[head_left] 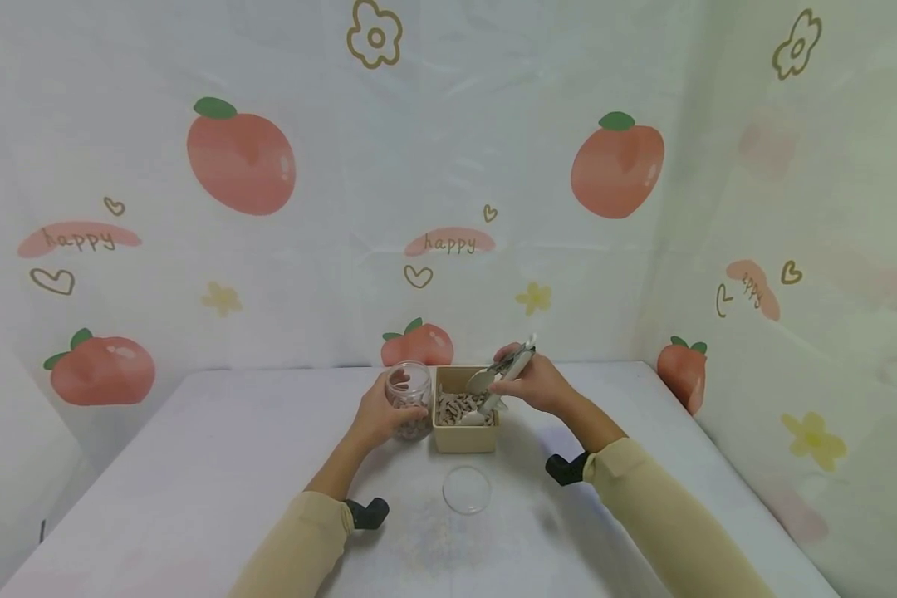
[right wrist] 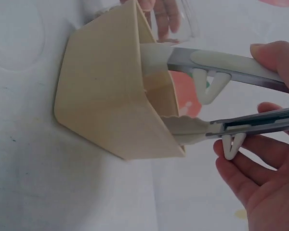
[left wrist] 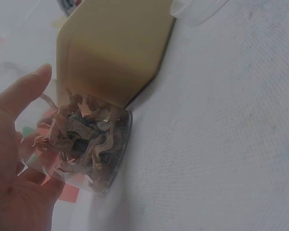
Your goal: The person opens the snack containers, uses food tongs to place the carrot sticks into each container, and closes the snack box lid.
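Note:
My left hand grips a clear jar standing on the table, thumb and fingers around its side. Brownish, curled dried strips lie in the lower part of the jar, seen closest in the left wrist view. Directly right of it is a beige rectangular box holding more of these strips. My right hand holds metal tongs with pale grips and pale scalloped heads. The two arms of the tongs are spread apart, and their heads reach into the box.
A round clear lid lies on the white-covered table in front of the box. Close behind the jar and box rises a white curtain printed with fruit and flowers. Another curtain panel stands along the right side.

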`<act>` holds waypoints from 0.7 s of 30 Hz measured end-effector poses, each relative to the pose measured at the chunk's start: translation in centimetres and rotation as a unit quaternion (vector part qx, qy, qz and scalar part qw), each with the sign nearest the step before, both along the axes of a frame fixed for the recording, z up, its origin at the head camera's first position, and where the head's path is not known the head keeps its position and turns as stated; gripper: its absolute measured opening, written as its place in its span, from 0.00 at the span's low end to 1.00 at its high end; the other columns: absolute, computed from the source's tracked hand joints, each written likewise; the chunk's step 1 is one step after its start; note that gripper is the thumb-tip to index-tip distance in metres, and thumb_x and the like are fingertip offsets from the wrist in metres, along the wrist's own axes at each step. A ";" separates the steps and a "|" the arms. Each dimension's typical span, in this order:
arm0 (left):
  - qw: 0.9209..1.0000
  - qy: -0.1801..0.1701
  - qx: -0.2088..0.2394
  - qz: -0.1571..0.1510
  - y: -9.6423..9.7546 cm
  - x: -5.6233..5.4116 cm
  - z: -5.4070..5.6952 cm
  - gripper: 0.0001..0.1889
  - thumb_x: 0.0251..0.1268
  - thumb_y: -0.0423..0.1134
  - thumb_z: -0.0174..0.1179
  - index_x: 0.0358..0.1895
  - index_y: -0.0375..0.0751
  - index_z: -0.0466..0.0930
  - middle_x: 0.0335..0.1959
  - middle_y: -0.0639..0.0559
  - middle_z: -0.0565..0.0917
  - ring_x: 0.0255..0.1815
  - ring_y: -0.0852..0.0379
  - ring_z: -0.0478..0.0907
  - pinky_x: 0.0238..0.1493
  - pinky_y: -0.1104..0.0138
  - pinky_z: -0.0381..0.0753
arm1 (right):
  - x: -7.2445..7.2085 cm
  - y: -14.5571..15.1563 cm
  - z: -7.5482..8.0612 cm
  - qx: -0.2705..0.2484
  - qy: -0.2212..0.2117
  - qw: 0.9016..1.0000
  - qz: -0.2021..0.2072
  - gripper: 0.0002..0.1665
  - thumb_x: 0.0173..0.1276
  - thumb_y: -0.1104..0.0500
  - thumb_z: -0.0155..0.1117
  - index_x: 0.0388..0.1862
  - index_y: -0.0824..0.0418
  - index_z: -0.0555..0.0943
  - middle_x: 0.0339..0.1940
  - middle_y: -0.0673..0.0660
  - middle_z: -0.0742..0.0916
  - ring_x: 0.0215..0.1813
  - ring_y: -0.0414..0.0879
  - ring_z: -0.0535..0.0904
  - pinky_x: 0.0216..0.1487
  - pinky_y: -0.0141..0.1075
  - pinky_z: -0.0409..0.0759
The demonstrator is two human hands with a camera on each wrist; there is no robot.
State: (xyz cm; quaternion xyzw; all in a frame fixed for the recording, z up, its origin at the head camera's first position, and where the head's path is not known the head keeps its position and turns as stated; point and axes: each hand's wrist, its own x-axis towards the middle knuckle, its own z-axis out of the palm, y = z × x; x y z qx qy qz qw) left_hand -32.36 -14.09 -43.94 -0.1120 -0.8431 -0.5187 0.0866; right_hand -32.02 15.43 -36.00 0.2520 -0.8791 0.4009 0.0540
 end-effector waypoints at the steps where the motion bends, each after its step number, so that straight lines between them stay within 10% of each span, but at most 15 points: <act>1: 1.000 0.001 -0.001 0.000 0.0 0.0 0.0 0.46 0.46 0.42 0.78 0.69 0.41 0.62 0.64 0.44 0.74 0.66 0.44 0.68 0.65 0.49 0.65 | 0.0 -0.1 0.0 0.001 0.007 1.000 -0.006 0.26 0.59 0.53 0.73 0.53 0.62 0.76 0.41 0.60 0.85 0.36 0.48 0.78 0.38 0.42 0.76; 21: 1.000 -0.001 0.008 -0.005 -0.1 -0.1 0.0 0.45 0.45 0.42 0.78 0.68 0.40 0.63 0.63 0.43 0.74 0.64 0.45 0.69 0.64 0.50 0.67 | 0.1 -0.8 -1.2 -0.062 0.004 0.995 -0.072 0.23 0.59 0.54 0.73 0.50 0.62 0.79 0.36 0.55 0.86 0.37 0.47 0.81 0.40 0.43 0.78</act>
